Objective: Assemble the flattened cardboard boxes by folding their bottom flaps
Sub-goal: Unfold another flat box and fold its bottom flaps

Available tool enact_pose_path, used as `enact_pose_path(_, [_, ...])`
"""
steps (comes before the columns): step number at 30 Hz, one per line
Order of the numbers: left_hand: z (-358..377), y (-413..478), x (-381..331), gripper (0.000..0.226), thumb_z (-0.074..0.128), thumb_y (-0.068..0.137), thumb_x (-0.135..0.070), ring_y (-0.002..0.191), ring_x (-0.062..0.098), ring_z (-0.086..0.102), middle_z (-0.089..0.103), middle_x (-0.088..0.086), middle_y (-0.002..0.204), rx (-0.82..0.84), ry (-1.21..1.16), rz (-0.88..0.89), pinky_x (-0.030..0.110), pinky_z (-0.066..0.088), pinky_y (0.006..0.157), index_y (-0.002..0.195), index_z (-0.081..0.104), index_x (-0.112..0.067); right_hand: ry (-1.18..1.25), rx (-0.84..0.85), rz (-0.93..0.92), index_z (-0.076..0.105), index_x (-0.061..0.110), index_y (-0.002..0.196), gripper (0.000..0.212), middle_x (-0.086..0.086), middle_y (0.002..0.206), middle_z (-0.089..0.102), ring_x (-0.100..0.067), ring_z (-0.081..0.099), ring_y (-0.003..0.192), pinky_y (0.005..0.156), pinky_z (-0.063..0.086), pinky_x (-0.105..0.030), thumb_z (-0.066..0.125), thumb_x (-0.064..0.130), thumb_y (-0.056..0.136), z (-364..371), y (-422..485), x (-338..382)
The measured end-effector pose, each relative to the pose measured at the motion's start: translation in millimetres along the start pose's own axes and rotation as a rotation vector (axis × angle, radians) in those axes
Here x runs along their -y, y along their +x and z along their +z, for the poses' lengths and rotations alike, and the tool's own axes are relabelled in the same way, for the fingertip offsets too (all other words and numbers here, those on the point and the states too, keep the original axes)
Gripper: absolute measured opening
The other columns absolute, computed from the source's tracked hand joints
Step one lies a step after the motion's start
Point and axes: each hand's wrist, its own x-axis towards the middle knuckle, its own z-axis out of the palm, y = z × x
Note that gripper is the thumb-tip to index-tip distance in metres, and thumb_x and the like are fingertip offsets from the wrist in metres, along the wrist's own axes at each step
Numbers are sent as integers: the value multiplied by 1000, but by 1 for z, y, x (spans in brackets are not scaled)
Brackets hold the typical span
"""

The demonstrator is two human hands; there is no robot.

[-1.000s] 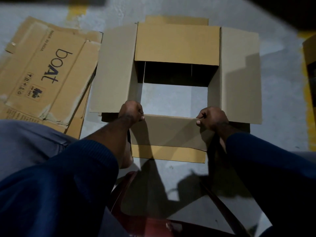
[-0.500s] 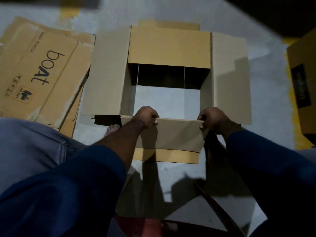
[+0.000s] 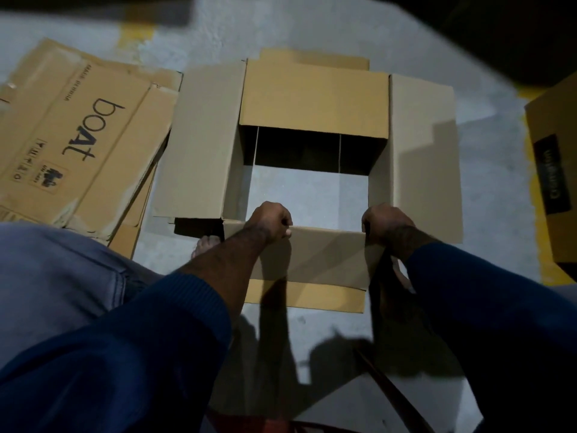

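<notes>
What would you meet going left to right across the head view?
First the flattened boat cardboard → left flap of the open box → left hand → right hand, both gripping the near flap → right flap → labelled box at the frame edge.

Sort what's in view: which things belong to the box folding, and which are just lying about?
In the job:
- open box on the floor
- its near flap, held at the top edge
- stack of flat boxes on the left, not yet assembled

Lying about:
- box with a dark label at the right edge
- yellow floor line
</notes>
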Motion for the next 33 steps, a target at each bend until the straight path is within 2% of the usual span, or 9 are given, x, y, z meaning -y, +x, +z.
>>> enact_pose_path(3, [-15,8,-4,23,83,84,-33,89,16,68,75,1,94,86,23,86,27,50,75,91,80,-12,-98,230,-113,76,11,107,31,-5,113,72,-22,67,102,89,54,-32,86,17,79,-27,16,14])
enact_pose_path(5, [-32,20,-17,30,78,87,-42,90,17,67,75,1,96,70,47,145,29,50,77,91,78,-13,-81,243,-173,75,11,114,36,-3,116,71,-20,66,106,91,52,-30,87,21,81,-57,28,29])
enact_pose_path(13, [-152,106,-79,28,70,92,-35,104,26,62,65,5,116,-182,489,285,40,54,83,117,69,-21,-173,-109,-294,71,15,122,35,-6,121,69,-24,61,105,91,53,-39,80,23,88,-216,78,87])
enact_pose_path(18, [-202,157,-90,50,74,90,-41,113,28,58,58,6,128,-209,798,352,39,51,81,133,59,-20,-242,-526,-307,65,24,123,37,-2,115,68,-24,63,99,75,57,-38,71,44,92,-225,114,78])
enact_pose_path(21, [-205,184,-86,74,79,80,-51,117,26,54,53,5,137,-156,873,402,39,50,81,142,50,-24,-278,-515,-352,57,28,134,60,-2,125,63,-23,59,106,82,54,-40,62,67,88,-194,141,64])
enact_pose_path(23, [-196,196,-75,97,82,70,-62,129,28,45,40,5,150,-65,832,397,45,48,97,150,36,-30,-383,-457,-409,47,30,143,76,-4,140,54,-25,53,122,96,50,-45,62,73,83,-177,153,56])
enact_pose_path(25, [-185,201,-61,118,84,62,-67,142,36,30,22,4,162,28,769,368,56,37,112,155,18,-37,-485,-455,-485,38,29,148,86,-8,150,44,-28,46,133,106,45,-48,70,69,79,-161,161,53])
enact_pose_path(28, [-174,202,-53,128,89,63,-54,150,39,14,8,8,166,30,814,395,60,21,118,158,4,-41,-547,-495,-520,37,25,143,81,-11,142,49,-28,51,123,101,48,-49,80,44,78,-149,169,52])
enact_pose_path(33, [-191,202,-88,98,78,74,-30,140,31,34,33,11,152,-13,719,411,55,27,111,155,22,-36,-427,-756,-541,53,14,130,50,-12,119,65,-31,63,101,87,52,-47,73,30,86,-163,159,51])
